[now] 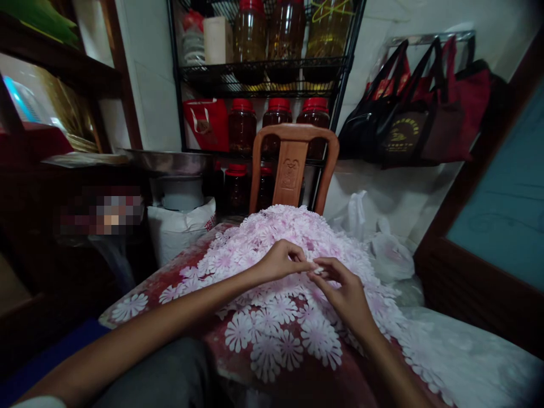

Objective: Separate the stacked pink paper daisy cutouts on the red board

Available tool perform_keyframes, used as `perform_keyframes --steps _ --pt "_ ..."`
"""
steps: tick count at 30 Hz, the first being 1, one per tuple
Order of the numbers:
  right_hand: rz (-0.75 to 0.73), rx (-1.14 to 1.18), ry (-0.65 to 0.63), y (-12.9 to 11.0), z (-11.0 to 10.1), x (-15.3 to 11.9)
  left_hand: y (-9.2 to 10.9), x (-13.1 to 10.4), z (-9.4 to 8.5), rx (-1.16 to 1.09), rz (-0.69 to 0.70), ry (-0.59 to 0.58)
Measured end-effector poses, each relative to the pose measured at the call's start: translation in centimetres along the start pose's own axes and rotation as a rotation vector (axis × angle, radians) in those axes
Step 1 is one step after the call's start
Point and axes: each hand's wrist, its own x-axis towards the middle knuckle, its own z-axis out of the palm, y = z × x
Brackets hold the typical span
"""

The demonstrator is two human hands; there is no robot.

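A big heap of pale pink and white fabric flower cut-outs lies on a dark red patterned table. More flowers are spread flat toward me. My left hand and my right hand meet above the heap. Their fingertips pinch one small white flower piece between them. Both forearms reach in from the bottom left and bottom right.
A wooden chair back stands behind the heap. Behind it a black wire rack holds red-lidded jars. Dark and red tote bags hang on the right wall. White plastic bags lie to the right, a white sack to the left.
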Motion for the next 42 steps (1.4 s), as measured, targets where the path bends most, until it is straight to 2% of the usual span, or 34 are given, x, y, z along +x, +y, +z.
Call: perform_keyframes --steps 4,8,10,13,15,19,25,31,35,42 --pt "0.025 0.039 -0.035 -0.6 -0.2 -0.1 -0.4 0.3 0.2 0.016 -0.016 0.081" --pt "0.056 0.164 0.010 -0.6 -0.3 0.1 -0.2 0.4 0.2 -0.024 -0.027 0.214" --pt "0.070 0.191 0.046 -0.4 -0.5 0.3 -0.1 0.3 0.2 -0.062 -0.072 0.151" --pt "0.113 0.209 0.097 -0.3 -0.7 0.5 0.0 0.2 0.2 -0.095 -0.109 -0.028" --pt "0.144 0.242 0.125 -0.2 -0.7 0.6 -0.2 0.2 0.3 -0.079 -0.075 -0.058" --pt "0.172 0.291 0.120 -0.1 -0.6 0.6 -0.5 0.2 0.3 -0.033 -0.027 -0.066" --pt "0.247 0.342 0.003 0.0 -0.6 0.4 -0.7 0.2 0.1 0.063 -0.005 0.000" --pt "0.249 0.325 -0.037 0.0 -0.6 0.5 -1.0 -0.1 0.0 0.126 -0.010 0.003" --pt "0.248 0.289 -0.009 0.5 -0.4 0.5 -1.3 -0.1 0.0 0.126 -0.014 -0.029" --pt "0.249 0.196 0.031 1.4 0.2 0.4 -2.0 0.1 0.0 0.111 0.002 -0.019"
